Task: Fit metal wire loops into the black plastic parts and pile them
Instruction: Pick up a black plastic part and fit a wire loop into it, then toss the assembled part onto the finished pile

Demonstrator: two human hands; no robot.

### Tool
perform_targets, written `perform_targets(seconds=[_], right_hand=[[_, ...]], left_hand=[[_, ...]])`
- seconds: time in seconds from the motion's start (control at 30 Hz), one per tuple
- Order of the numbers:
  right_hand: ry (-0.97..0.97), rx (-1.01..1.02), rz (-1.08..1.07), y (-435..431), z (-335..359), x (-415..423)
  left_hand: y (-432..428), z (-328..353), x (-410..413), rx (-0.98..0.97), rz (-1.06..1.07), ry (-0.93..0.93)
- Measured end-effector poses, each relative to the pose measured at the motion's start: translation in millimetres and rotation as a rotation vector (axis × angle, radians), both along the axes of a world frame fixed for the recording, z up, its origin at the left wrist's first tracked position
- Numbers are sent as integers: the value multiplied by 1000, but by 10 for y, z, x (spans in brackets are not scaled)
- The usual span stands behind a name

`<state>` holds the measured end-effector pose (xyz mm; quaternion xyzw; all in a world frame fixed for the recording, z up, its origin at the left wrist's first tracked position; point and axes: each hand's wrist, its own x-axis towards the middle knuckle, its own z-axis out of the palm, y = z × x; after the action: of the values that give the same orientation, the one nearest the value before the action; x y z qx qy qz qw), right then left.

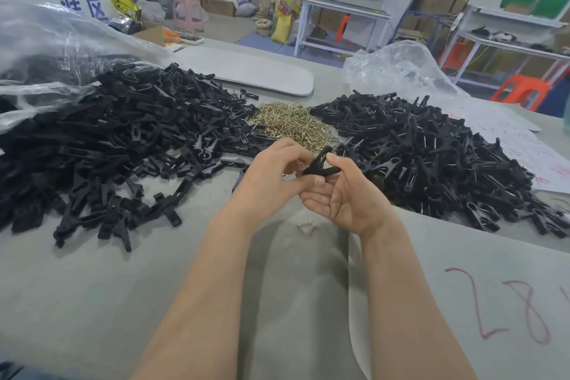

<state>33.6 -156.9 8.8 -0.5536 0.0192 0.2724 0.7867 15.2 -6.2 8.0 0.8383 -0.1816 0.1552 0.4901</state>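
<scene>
A black plastic clip part (320,163) is held between both hands above the grey table (123,302). My left hand (271,179) pinches its left side and my right hand (345,194) grips its right end with thumb and fingers. A big heap of bare black parts (117,145) lies to the left. A pile of black parts with wire loops fitted (431,157) lies to the right. Brass-coloured wire loops (293,123) are heaped between them. One loose wire loop (306,228) lies on the table under my hands.
A clear plastic bag (40,49) covers the left heap's far side and another bag (398,68) sits behind the right pile. A grey board (256,71) lies farther back. White paper (509,145) is at the right. Benches, orange stools and cartons stand beyond.
</scene>
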Motion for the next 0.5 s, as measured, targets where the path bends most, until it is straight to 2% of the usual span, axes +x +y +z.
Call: perform_targets(seconds=[0.17, 0.3, 0.4, 0.5], right_hand=[[8, 67, -25, 27, -29, -5], [2, 36, -18, 37, -31, 3], [-58, -140, -54, -20, 29, 1], [-277, -401, -128, -45, 39, 17]], left_hand=[[-2, 27, -19, -34, -45, 0], [23, -3, 2, -118, -31, 56], [20, -38, 23, -80, 18, 84], [-8, -93, 51, 127, 58, 118]])
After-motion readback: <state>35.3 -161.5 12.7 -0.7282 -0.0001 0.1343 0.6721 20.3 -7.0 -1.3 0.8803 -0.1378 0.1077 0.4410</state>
